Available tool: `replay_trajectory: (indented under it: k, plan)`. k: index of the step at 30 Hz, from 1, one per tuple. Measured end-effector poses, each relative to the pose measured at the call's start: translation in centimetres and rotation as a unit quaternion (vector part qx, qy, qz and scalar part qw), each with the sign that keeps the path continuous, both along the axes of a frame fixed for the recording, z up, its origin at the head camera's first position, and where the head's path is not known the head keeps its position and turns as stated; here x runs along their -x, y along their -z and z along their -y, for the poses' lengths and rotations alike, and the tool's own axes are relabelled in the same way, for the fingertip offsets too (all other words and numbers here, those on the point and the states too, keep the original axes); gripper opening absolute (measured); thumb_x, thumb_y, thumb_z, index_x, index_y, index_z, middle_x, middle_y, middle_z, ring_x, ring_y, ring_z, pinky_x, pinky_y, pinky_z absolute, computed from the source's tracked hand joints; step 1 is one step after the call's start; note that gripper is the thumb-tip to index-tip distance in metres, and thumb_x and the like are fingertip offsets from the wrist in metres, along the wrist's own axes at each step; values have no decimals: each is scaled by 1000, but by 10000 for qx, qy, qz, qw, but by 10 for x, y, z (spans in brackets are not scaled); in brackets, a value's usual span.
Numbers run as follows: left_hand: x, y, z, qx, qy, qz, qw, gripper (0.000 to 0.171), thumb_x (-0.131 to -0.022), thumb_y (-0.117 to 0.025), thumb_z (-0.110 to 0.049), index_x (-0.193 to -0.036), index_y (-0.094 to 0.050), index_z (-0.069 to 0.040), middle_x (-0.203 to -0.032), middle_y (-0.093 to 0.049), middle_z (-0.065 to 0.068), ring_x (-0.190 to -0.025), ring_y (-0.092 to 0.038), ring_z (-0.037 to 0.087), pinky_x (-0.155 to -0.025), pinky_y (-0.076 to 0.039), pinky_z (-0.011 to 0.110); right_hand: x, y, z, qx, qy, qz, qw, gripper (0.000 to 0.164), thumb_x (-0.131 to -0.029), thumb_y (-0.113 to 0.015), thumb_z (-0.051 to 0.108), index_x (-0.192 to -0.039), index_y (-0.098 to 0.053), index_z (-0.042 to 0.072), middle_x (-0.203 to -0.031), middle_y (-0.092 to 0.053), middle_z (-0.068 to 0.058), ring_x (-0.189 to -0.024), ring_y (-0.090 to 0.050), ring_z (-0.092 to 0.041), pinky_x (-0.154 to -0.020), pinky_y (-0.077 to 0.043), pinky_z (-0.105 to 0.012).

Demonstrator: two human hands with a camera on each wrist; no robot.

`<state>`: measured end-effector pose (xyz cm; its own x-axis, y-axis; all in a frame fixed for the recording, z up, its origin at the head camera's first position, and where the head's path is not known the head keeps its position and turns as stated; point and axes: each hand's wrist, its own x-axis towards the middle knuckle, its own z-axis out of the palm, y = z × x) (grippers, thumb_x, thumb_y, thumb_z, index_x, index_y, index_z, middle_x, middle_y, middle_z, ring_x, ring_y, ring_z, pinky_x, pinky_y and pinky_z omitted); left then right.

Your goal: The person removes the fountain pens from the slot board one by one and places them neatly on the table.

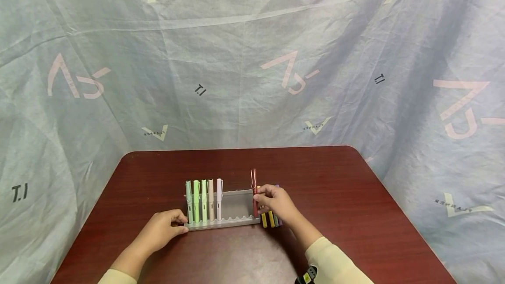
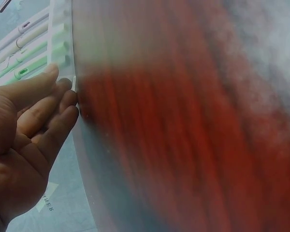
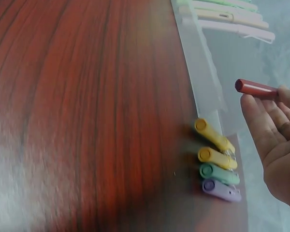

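A clear pen rack (image 1: pixel 238 205) with a notched front edge stands on the table. In its left part several capped pens lean upright: a grey-green pen (image 1: pixel 189 205), light green ones, a beige pen (image 1: pixel 211 203) and a pale lilac pen (image 1: pixel 219 200). My left hand (image 1: pixel 158 231) holds the rack's left end between thumb and fingers. At the rack's right end my right hand (image 1: pixel 281 205) pinches a dark red pen (image 1: pixel 254 181), clip up and nearly upright. In the right wrist view that red pen's lower end (image 3: pixel 251 89) shows above the fingers, apart from the notches.
Just right of the rack, partly behind my right hand, lie two yellow pens (image 3: pixel 215 157), a green pen (image 3: pixel 220 174) and a purple pen (image 3: pixel 222 190). The dark red wooden table (image 1: pixel 221 257) has a pale printed cloth (image 1: pixel 236 113) hanging behind and beside it.
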<state>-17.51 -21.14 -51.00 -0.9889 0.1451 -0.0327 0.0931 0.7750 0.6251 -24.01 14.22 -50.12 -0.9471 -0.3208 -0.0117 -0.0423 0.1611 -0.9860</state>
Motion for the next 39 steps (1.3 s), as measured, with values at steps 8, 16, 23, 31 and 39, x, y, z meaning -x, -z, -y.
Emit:
replay_trajectory:
  k: [8,16,23,31,39]
  plan:
    - [1,2,0,-31,-38,27,10000,16,-80,-81,-18,-87,-69,-25,-91,-70,-14,-85,-64,6,-75,-52,30,4,-1,-22,-2,148,125,9998,26,-94,-67,12,-108,-61,-8,-95,-68,-21,-81,-69,-29,-73,-58,-52]
    - [0,1,0,-70,-15,35,10000,15,-80,-81,-19,-88,-69,-24,-91,-70,-13,-85,-65,6,-76,-52,30,7,2,-45,-104,489,260,9984,29,-93,-68,13,-109,-59,-8,-97,-66,-22,-79,-69,-28,-71,-59,-49]
    - [0,0,0,-94,30,-6,10000,14,-80,-81,-20,-88,-69,-22,-91,-71,-12,-85,-66,8,-75,-52,31,6,5,-62,-253,533,318,9978,31,-93,-68,15,-110,-58,-9,-94,-65,-21,-78,-68,-29,-68,-60,-46]
    - [0,-1,-1,-64,-27,86,9999,15,-81,-81,-19,-88,-68,-24,-92,-70,-13,-86,-65,7,-77,-52,33,7,13,-75,-756,870,410,9925,25,-93,-68,14,-105,-60,-8,-89,-65,-19,-73,-70,-28,-63,-60,-43]
    - [0,0,-1,-48,-34,51,10000,15,-80,-81,-19,-88,-68,-24,-92,-70,-13,-86,-64,7,-76,-51,31,1,17,-78,-1109,1176,763,9839,18,-91,-68,9,-96,-61,-7,-86,-66,-16,-66,-67,-24,-59,-59,-42]
